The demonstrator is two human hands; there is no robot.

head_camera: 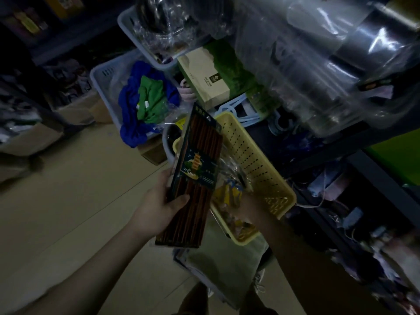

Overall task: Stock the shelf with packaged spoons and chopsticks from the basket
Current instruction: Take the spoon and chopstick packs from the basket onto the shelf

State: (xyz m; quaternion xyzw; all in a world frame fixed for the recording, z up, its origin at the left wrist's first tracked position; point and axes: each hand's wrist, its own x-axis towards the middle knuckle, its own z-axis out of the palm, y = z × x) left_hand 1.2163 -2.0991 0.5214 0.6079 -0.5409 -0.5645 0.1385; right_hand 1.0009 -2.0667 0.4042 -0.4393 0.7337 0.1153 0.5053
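Left hand (159, 206) clamped on the lower half of a chopstick pack (193, 176), thumb across its face, fingers behind; pack is held clear of the basket, probably lifted out for shelving. Pack: long, flat, dark card sleeve, reddish-brown sticks visible through a window, a pagoda picture at mid-length.

Right of it, the yellow basket (254, 160), perforated wall, tilted. Right hand (247, 206) is down inside the basket among crinkled clear-wrapped packets (229, 192); grip state cannot be told. Likely steadying or picking next. Dark shelf (318, 201) just beyond the right hand.
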